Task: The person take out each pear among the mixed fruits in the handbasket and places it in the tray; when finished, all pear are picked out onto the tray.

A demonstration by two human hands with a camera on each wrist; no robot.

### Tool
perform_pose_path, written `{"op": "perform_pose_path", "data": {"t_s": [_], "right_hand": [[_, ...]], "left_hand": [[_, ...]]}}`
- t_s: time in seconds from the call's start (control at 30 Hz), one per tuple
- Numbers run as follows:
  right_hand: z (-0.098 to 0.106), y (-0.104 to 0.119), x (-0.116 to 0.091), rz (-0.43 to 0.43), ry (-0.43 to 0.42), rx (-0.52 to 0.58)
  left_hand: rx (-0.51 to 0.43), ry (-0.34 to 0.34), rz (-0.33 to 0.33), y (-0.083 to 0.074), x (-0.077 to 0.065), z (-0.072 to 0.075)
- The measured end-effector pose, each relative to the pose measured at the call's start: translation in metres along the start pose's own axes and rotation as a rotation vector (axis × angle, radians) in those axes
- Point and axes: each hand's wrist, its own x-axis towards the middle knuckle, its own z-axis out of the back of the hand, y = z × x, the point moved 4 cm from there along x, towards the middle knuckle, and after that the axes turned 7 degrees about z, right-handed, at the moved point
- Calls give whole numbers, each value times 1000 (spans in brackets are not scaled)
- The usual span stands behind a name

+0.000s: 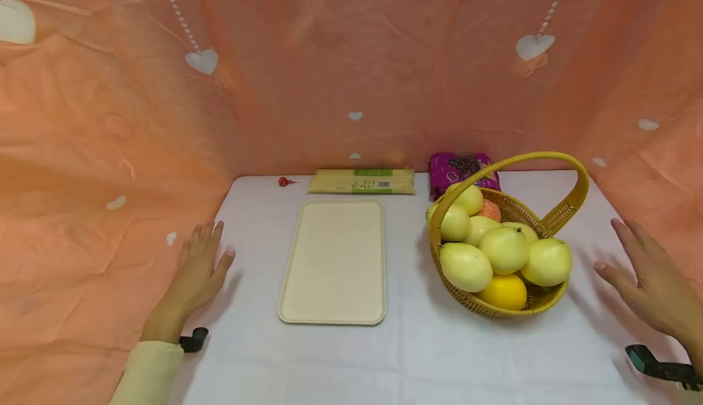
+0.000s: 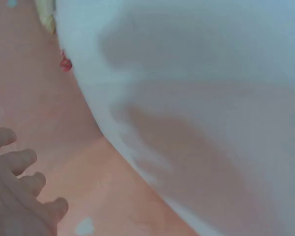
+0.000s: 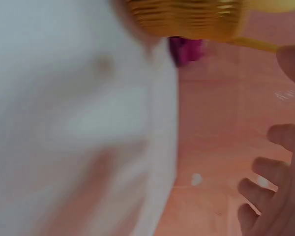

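My left hand (image 1: 196, 271) hovers above the table's left edge with fingers spread and nothing in them. To its right lies a rectangular cream tray (image 1: 332, 262), bare inside. On the other side, my right hand (image 1: 650, 277) is held out at the table's right edge, fingers extended and holding nothing. Nearest to that hand stands a woven basket (image 1: 476, 301) with a tall arched handle (image 1: 576, 194). Several pale yellow-green melon-like fruits (image 1: 503, 249) fill it, along with a yellow fruit (image 1: 502, 291) low at the front and a reddish fruit (image 1: 489, 210) at the back, partly hidden.
Along the back edge lie a red lollipop (image 1: 283, 181), a long flat pale-yellow packet (image 1: 361, 181) and a purple packet (image 1: 458, 170) partly behind the basket. A white cloth (image 1: 247, 356) covers the table. Orange curtain (image 1: 340, 75) with white hearts encloses the back and sides.
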Motion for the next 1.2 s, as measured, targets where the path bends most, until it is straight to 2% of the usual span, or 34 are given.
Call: {"op": "perform_pose_path", "data": {"t_s": [0.13,0.23,0.3,0.47,0.6,0.7,0.77,0.93,1.1,1.2], "right_hand": [[14,15,-19,-93,-55,54],[21,28,-30,-128,-117,120],[23,34,-35,-116,-151,179],[21,43,-39,-86,-160,285],[22,49,-37,-6,-183,389],[22,56,-31,53,-175,428],[21,60,-25,67,-167,438],[17,64,-10,62,-131,466],[9,60,-1,16,-27,520],[4,56,2,16,33,557]], "left_hand": [[-213,-36,30,4,-7,2],[-301,-91,54,6,-7,-2],[-343,-120,70,2,-5,-2],[-467,-172,70,-15,5,1],[-662,-193,27,-29,19,0],[-781,-175,13,-36,34,-4],[-806,-145,32,-38,44,-9],[-784,-70,86,-42,64,-23],[-817,6,133,-48,76,-38],[-772,68,139,-52,81,-46]]}}
